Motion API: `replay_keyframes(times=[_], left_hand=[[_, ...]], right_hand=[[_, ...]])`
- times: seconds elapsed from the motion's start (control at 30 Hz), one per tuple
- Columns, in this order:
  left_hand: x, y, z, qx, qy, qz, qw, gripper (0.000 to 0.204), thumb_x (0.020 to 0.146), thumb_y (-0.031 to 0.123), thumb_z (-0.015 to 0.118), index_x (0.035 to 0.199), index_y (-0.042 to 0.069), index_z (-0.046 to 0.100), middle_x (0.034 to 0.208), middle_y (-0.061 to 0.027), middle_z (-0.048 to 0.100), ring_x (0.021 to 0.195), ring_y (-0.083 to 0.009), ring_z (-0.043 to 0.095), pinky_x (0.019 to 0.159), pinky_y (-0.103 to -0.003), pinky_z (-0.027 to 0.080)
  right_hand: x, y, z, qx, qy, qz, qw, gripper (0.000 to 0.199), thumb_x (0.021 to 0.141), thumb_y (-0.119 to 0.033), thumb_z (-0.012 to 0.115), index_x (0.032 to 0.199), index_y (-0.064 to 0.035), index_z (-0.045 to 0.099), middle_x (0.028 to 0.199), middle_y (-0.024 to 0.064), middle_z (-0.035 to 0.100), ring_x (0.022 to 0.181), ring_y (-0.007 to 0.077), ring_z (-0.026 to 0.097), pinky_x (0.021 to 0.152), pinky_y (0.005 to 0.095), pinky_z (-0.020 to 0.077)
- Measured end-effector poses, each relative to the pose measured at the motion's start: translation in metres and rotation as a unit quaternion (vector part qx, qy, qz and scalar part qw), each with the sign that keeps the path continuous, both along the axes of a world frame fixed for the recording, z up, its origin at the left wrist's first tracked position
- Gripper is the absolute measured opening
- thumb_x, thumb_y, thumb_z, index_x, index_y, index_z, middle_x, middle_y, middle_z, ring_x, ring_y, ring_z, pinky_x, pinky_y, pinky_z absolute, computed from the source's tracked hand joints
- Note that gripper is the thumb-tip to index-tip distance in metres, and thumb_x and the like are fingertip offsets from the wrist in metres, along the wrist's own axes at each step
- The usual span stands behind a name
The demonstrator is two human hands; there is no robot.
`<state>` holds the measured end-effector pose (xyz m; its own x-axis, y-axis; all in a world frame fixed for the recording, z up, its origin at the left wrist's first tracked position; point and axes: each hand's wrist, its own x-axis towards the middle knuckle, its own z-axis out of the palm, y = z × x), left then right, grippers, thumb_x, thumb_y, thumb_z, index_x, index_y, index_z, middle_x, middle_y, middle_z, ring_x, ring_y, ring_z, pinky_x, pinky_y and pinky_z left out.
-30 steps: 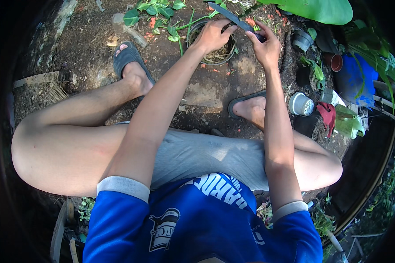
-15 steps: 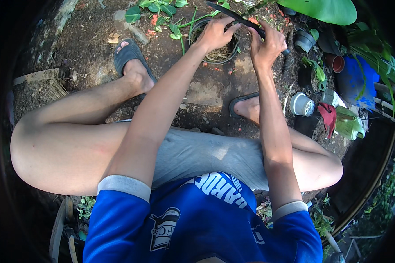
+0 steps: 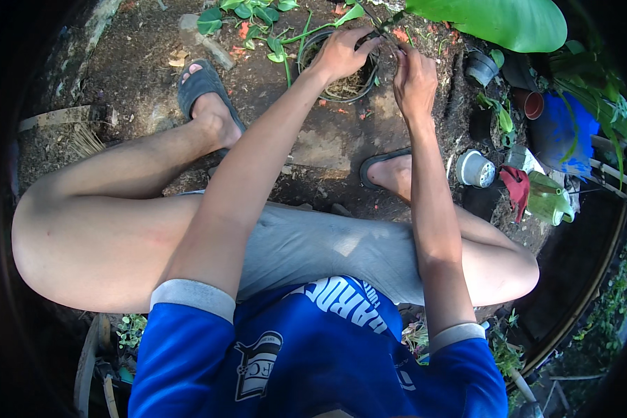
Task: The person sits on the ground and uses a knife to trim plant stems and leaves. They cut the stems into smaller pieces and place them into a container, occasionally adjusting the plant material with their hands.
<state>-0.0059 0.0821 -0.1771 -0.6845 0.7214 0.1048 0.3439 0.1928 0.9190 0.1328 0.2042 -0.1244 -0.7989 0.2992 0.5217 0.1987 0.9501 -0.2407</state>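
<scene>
Curls left hand (image 3: 343,54) and right hand (image 3: 416,80) nearly closed beside the stem (image 3: 391,24), with contact too hidden to tell; likely light, stiff, snappable, best held near the leaf (image 3: 494,24).

My left fingers (image 3: 355,33) curve above a round pot (image 3: 348,99) with dry, brownish matter inside, at the far end of a dark stem (image 3: 390,22). My right fingers (image 3: 412,59) are bent just right of it, beside a thin dark thing too unclear to tell. A broad green leaf (image 3: 491,22) spreads at the far right, and a leafy vine (image 3: 265,14) lies at the far left. My sandals (image 3: 203,90) rest on the ground (image 3: 320,150), one either side. To the right, a pale grey pot (image 3: 475,169) sits near a red cloth (image 3: 515,189) and a green container (image 3: 549,200).
</scene>
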Motion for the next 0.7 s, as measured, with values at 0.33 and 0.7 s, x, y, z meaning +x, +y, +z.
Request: replay_keyframes(times=[0.33,0.7], left_hand=[[0.003,0.001,-0.008,0.013,0.015,0.006,1.000,0.051,0.103,0.044,0.063,0.136,0.005,0.066,0.130,-0.0224,0.070,0.122,-0.0393,0.067,0.105,-0.046,0.054],[0.002,0.000,-0.007,0.012,-0.026,-0.014,0.999,0.050,0.102,0.043,0.064,0.135,0.006,0.067,0.122,-0.0239,0.073,0.114,-0.0383,0.071,0.100,-0.047,0.055]], right_hand=[[-0.006,0.029,0.017,-0.037,-0.056,-0.007,0.998,0.017,0.103,-0.012,0.059,0.116,-0.0058,0.068,0.095,0.0190,0.072,0.093,0.0403,0.069,0.080,0.0478,0.0530],[-0.013,0.038,0.019,-0.145,-0.091,0.025,0.985,0.017,0.101,-0.012,0.062,0.115,-0.0067,0.069,0.098,0.0197,0.072,0.091,0.0422,0.069,0.080,0.0480,0.0542]])
